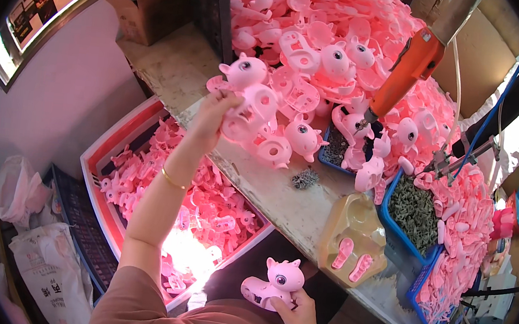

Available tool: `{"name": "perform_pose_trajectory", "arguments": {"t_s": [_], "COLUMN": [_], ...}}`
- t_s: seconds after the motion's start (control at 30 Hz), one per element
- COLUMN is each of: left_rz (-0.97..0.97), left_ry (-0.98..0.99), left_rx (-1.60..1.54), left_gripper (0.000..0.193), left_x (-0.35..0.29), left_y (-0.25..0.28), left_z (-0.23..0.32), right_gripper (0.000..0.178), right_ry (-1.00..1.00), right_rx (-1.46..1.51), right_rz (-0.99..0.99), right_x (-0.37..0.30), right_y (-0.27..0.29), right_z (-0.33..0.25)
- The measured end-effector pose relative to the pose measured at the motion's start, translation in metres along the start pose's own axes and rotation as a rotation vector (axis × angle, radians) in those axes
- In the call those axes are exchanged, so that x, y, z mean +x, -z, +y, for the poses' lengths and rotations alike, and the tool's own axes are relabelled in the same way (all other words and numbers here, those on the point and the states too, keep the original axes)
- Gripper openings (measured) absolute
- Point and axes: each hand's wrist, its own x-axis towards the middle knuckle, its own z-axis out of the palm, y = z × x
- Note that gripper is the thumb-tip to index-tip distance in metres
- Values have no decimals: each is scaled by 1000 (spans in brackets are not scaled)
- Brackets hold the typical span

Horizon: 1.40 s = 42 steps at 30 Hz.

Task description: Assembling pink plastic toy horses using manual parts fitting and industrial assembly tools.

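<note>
My left hand, with a bangle on its wrist, reaches over the bench and is closed on a pink toy body shell. Right beside those fingers is a pink toy animal head with a painted eye; I cannot tell whether it is joined to the shell. Low in front of my body, my right hand grips a pink toy animal with a big eye and small ears. Its thumb lies across the toy's lower body. Another toy head rests on the bench to the right of my left hand.
A large heap of pink shells covers the far bench. An orange electric screwdriver hangs over it. Blue trays of screws and small pink parts stand right, near a tan fixture. A crate of pink parts sits below left.
</note>
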Motion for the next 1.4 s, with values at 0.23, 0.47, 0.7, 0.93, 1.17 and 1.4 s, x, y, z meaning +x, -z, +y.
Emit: {"name": "perform_pose_trajectory", "arguments": {"t_s": [0.23,0.47,0.7,0.93,1.17,1.4], "left_rz": [180,355,156,25,21,-1], "left_ry": [-325,-770,-996,-956,-417,-836], "left_rx": [548,1112,1038,1028,889,909], "left_gripper": [49,48,37,41,70,70], "left_x": [74,86,107,196,211,212], "left_y": [60,50,-29,-86,-116,-112], "left_z": [-30,-37,-8,38,53,30], "right_gripper": [42,45,45,42,45,46], "right_ry": [33,12,-2,-82,-45,-66], "right_rx": [-33,-94,-92,-27,-31,-45], "right_rz": [-13,-22,-22,-8,44,-11], "right_x": [2,2,6,5,5,8], "right_y": [0,2,4,6,12,13], "right_z": [-10,-10,-13,-15,2,0]}}
